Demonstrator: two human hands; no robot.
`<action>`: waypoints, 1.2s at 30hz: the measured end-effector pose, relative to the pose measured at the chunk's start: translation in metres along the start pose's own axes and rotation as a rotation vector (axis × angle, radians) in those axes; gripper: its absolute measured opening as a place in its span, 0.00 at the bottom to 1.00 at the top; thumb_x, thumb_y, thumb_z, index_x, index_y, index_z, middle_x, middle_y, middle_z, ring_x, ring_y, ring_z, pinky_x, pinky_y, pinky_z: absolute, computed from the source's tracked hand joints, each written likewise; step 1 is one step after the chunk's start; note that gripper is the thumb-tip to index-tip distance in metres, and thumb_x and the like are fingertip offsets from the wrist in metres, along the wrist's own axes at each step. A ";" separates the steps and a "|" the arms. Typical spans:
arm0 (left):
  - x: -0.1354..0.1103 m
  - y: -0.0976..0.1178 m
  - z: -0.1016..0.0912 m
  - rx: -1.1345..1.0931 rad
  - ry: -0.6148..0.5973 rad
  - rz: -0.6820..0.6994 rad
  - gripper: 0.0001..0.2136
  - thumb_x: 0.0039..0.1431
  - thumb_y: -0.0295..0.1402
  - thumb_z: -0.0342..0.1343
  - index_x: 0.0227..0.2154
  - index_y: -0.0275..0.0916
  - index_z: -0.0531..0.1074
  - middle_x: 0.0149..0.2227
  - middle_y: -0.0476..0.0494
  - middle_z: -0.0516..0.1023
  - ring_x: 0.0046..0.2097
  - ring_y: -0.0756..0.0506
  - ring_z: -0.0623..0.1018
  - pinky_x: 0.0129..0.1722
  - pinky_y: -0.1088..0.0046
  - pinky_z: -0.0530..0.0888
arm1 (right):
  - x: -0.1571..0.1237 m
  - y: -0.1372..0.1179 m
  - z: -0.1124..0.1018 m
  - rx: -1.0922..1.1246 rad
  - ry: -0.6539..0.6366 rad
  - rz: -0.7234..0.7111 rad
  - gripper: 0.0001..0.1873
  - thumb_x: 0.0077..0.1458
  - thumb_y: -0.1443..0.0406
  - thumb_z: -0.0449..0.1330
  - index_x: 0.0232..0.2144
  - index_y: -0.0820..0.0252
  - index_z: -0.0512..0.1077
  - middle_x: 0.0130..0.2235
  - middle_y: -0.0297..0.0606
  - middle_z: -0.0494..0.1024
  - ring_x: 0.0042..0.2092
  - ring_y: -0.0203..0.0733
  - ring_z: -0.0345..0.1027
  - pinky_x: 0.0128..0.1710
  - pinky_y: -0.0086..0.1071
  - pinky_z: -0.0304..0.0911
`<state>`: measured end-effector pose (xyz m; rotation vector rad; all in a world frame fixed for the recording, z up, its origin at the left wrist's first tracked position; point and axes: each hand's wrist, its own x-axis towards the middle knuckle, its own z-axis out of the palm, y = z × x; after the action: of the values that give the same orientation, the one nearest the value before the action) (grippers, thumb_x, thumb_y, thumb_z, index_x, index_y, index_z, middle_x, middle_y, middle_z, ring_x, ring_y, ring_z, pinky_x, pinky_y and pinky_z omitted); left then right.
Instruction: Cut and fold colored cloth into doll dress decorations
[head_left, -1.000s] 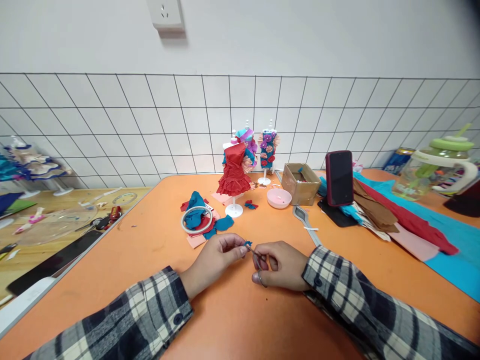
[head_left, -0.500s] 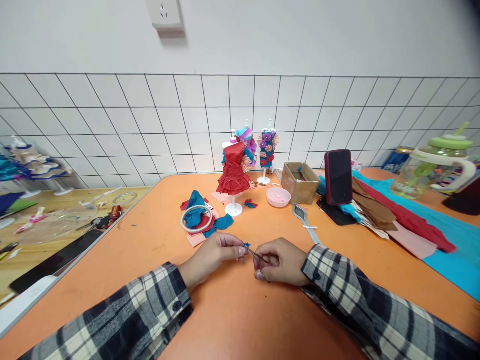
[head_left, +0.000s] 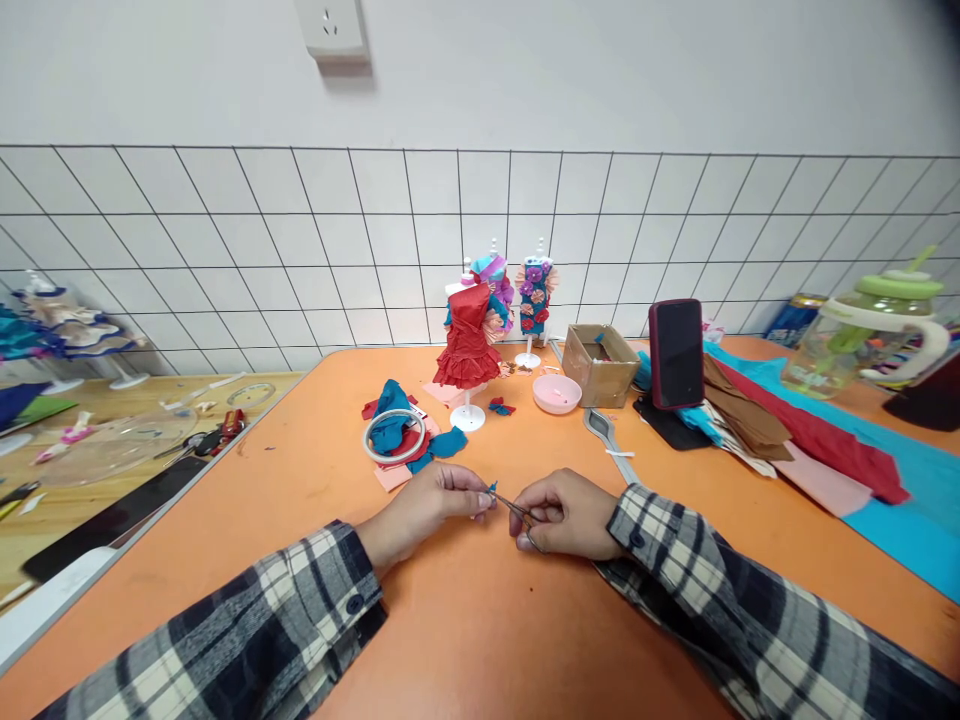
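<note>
My left hand [head_left: 431, 505] pinches a tiny blue paper piece [head_left: 491, 489] between thumb and fingers, low over the orange table [head_left: 315, 500]. My right hand [head_left: 570, 515] is closed around small metal scissors [head_left: 517, 512], whose blades point left and meet the blue piece. Both hands rest close together near the table's middle. Both sleeves are plaid.
Behind the hands lie a tape ring on blue and red paper scraps [head_left: 395, 438], a red paper dress on a stand [head_left: 466, 340], a second dressed stand [head_left: 534, 298], a pink bowl [head_left: 557, 394], a cardboard box [head_left: 601, 365], a propped phone [head_left: 676, 353], and coloured paper sheets [head_left: 840, 450].
My right hand has turned and closed the scissors handles, lifting slightly; the blades stay at the blue piece. My left hand has barely moved.
</note>
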<state>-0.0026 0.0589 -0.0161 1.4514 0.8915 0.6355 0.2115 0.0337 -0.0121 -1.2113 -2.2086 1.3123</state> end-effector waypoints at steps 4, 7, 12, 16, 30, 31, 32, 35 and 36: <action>0.001 -0.002 0.000 -0.016 0.030 -0.024 0.06 0.42 0.34 0.63 0.21 0.36 0.77 0.22 0.46 0.76 0.27 0.47 0.71 0.32 0.72 0.66 | 0.001 -0.002 0.000 -0.021 0.013 -0.024 0.13 0.44 0.59 0.65 0.32 0.61 0.74 0.21 0.24 0.60 0.22 0.28 0.49 0.21 0.24 0.46; 0.002 -0.002 0.000 -0.020 0.036 -0.028 0.06 0.43 0.33 0.62 0.21 0.36 0.78 0.22 0.46 0.76 0.28 0.47 0.71 0.32 0.72 0.67 | 0.001 -0.003 0.000 -0.040 0.028 -0.015 0.12 0.45 0.59 0.65 0.31 0.61 0.74 0.21 0.24 0.61 0.23 0.28 0.50 0.21 0.23 0.47; 0.002 -0.003 -0.002 -0.020 0.036 -0.015 0.05 0.45 0.33 0.62 0.21 0.36 0.78 0.22 0.46 0.75 0.27 0.48 0.71 0.31 0.73 0.66 | 0.003 0.004 0.000 -0.016 0.019 -0.004 0.10 0.46 0.59 0.63 0.29 0.61 0.74 0.19 0.23 0.58 0.21 0.28 0.47 0.20 0.24 0.43; 0.002 -0.003 -0.003 -0.007 0.009 -0.013 0.06 0.45 0.33 0.62 0.20 0.36 0.77 0.21 0.47 0.75 0.27 0.48 0.70 0.31 0.73 0.66 | 0.003 0.006 -0.001 -0.068 0.015 -0.003 0.09 0.47 0.60 0.62 0.29 0.61 0.75 0.18 0.23 0.57 0.21 0.28 0.47 0.20 0.25 0.44; 0.001 -0.001 -0.003 -0.038 -0.007 -0.042 0.05 0.43 0.32 0.62 0.19 0.37 0.77 0.21 0.47 0.75 0.26 0.49 0.70 0.31 0.72 0.65 | 0.002 0.003 -0.003 -0.142 -0.005 -0.019 0.08 0.49 0.62 0.61 0.32 0.59 0.76 0.20 0.25 0.62 0.22 0.29 0.52 0.22 0.24 0.48; 0.001 -0.001 -0.003 -0.044 -0.001 -0.046 0.04 0.43 0.32 0.62 0.19 0.37 0.77 0.20 0.48 0.74 0.26 0.49 0.70 0.31 0.72 0.65 | 0.002 0.002 -0.003 -0.139 -0.010 -0.026 0.10 0.48 0.60 0.62 0.32 0.59 0.75 0.20 0.25 0.63 0.23 0.29 0.54 0.23 0.23 0.49; 0.001 -0.001 -0.002 -0.047 0.007 -0.050 0.04 0.42 0.31 0.63 0.19 0.37 0.77 0.20 0.48 0.74 0.25 0.49 0.70 0.31 0.72 0.65 | 0.002 0.002 -0.003 -0.139 -0.015 -0.031 0.11 0.46 0.59 0.63 0.32 0.59 0.75 0.21 0.25 0.64 0.24 0.29 0.54 0.23 0.23 0.49; 0.001 -0.001 -0.002 -0.047 0.008 -0.048 0.03 0.42 0.31 0.63 0.19 0.37 0.77 0.19 0.49 0.74 0.25 0.49 0.70 0.31 0.72 0.65 | 0.002 0.002 -0.002 -0.140 -0.016 -0.027 0.11 0.45 0.59 0.64 0.30 0.59 0.74 0.21 0.25 0.65 0.23 0.29 0.54 0.23 0.24 0.49; 0.001 -0.001 -0.002 -0.045 0.001 -0.043 0.04 0.43 0.31 0.63 0.19 0.37 0.77 0.20 0.48 0.74 0.25 0.49 0.70 0.31 0.73 0.65 | 0.002 0.002 -0.002 -0.137 -0.009 -0.021 0.09 0.46 0.60 0.64 0.29 0.59 0.75 0.21 0.25 0.64 0.23 0.29 0.54 0.22 0.24 0.48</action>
<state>-0.0044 0.0607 -0.0169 1.3882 0.9014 0.6212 0.2122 0.0368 -0.0132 -1.2277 -2.3444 1.1774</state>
